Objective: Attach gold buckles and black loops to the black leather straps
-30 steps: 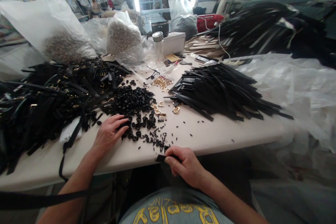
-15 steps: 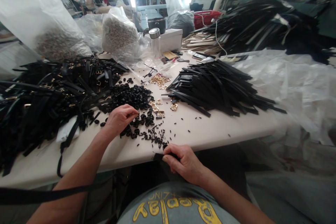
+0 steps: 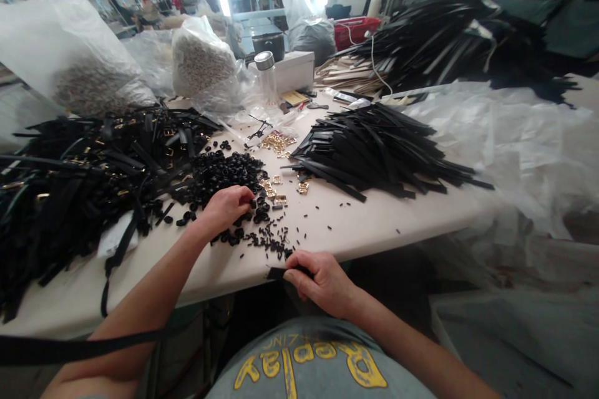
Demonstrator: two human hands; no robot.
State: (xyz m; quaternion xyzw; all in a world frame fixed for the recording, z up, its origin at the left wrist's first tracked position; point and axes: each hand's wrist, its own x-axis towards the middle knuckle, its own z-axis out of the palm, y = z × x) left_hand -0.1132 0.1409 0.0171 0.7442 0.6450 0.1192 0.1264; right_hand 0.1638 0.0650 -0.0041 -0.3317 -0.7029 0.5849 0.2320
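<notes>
If the right hand, closed on a black strap at the front edge of the bench, swings carelessly, it may sweep loose black pegs off, and the left hand, seemingly pinching a black loop beside the loop pile, may lose it through slipping.

Strap — matt (buckles glossy metal)

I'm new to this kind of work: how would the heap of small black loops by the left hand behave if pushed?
The black loops would probably scatter, since they lie loosely piled. Each is likely light, being tiny beside the left hand. Some might roll, as many look ring-shaped.
</notes>
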